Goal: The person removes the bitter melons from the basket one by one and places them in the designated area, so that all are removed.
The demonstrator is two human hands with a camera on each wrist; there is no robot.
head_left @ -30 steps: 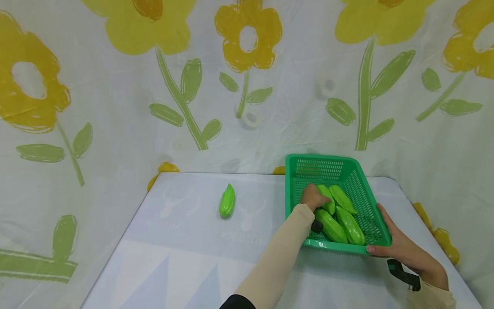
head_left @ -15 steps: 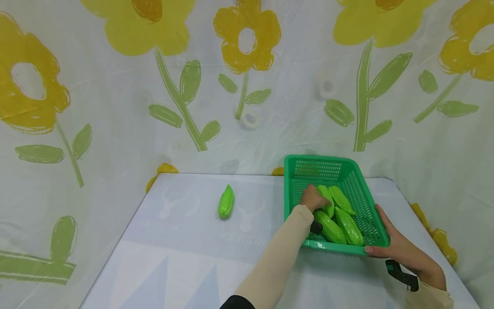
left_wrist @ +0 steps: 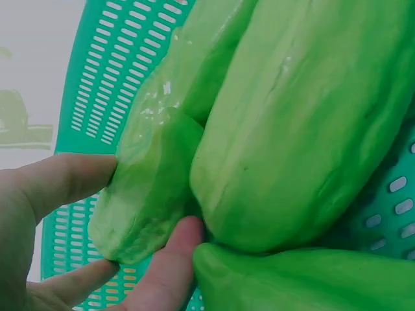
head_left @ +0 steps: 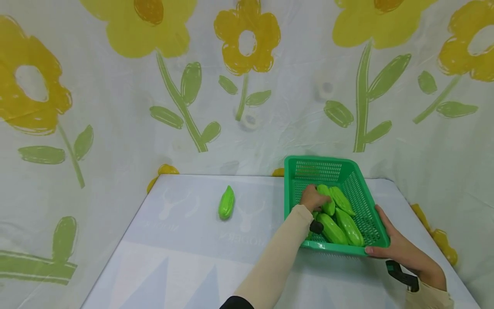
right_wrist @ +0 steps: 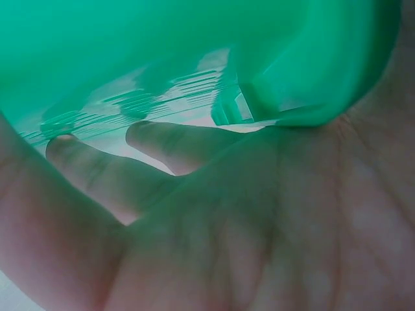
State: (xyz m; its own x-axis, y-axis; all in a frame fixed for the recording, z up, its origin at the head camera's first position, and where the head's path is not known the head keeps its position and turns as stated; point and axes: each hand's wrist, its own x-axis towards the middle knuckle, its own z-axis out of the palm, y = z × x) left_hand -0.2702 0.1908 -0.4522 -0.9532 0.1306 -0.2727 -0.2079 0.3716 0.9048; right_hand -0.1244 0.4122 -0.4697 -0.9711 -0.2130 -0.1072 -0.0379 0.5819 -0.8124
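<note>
A green perforated plastic basket (head_left: 333,247) holds several shiny, ridged green bitter melons with pointed ends. My left hand (head_left: 313,198) reaches into the basket's left half. In the left wrist view, its thumb and fingers pinch the end of a bitter melon (left_wrist: 142,207), beside a larger bitter melon (left_wrist: 292,129). Part of another lies hidden below the left wrist. My right hand (head_left: 395,238) grips the basket's front right corner, thumb at the front rim and fingers along the right side. The right wrist view shows its fingers (right_wrist: 104,175) beneath the green plastic.
A lone bitter melon (head_left: 226,202) lies on the white patterned table (head_left: 173,240), left of the basket. Behind the table hangs a pale curtain (head_left: 285,120) with yellow flowers. The basket stands near the table's back edge.
</note>
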